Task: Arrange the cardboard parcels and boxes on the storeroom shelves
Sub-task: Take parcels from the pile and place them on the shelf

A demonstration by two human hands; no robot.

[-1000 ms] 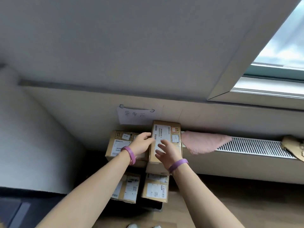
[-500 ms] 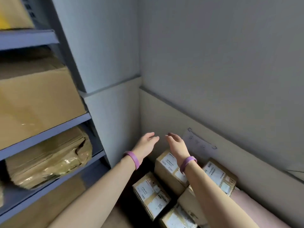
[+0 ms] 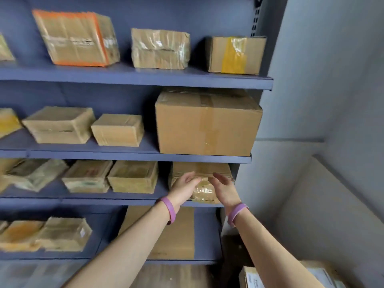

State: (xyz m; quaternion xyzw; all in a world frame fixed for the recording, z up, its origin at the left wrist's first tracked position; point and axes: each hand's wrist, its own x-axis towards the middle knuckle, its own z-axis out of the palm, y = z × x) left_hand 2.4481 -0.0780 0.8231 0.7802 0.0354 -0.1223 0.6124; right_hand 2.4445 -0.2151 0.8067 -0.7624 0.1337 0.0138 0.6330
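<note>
Both hands have swung away from the labelled boxes in the floor corner, where they hovered half a second ago, and now reach toward a blue-grey shelving unit (image 3: 133, 76) in a storeroom, which fills most of the view and carries brown cardboard parcels on every level. A large taped box (image 3: 205, 123) sits at the right end of the second shelf, with two smaller parcels (image 3: 59, 124) (image 3: 118, 129) side by side to its left. On the lower shelf behind the left forearm lies a flat carton (image 3: 176, 235). On the top shelf stand an orange-edged parcel (image 3: 74, 38), a crumpled tape-wrapped parcel (image 3: 160, 48) and a box with a yellow tape strip (image 3: 236, 55). The person's target, a tape-wrapped parcel (image 3: 201, 169), rests at the right end of the third shelf, directly under the large box and just right of two squat parcels (image 3: 87, 176) (image 3: 133, 176). The left hand (image 3: 184, 188) and right hand (image 3: 225, 189) are held at its front face, palms turned toward each other, fingers loosely extended and fingertips close together; neither hand grips anything, and contact with the parcel cannot be told. Each wrist wears a purple band (image 3: 169, 213) (image 3: 236, 213). A labelled box (image 3: 251, 277) shows on the floor at lower right.
</note>
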